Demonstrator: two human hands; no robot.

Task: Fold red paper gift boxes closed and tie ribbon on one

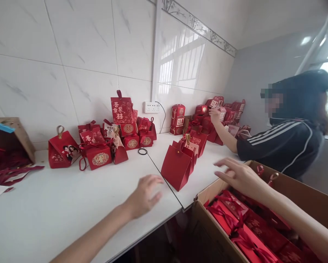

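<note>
standing free on the tabletop: one plain red, peak-topped gift box [176, 166], apparently of folded card

you have it on the white, smooth-surfaced table [49, 204], just beside the dark seam, at the near end of a short row of red peaked boxes [200, 140]. your left hand [146, 195] hangs before it, fingers loosely curled, thumb well apart, nothing between them. your right hand [237, 175] reaches over the brown corrugated carton [297, 188] with its fingers relaxed and spread; you have nothing visible in it either, and neither hand touches the box.

expect it to be light, though you cannot see whether it is filled. its panels look stiff along the folds but likely dent if you squeeze the broad sloping faces, and the smooth finish may slide a little under dry fingers. you would do best to take it low, across the two side edges near the base; the thin red loop [182, 143] on top probably suits a gentle lift.
</note>
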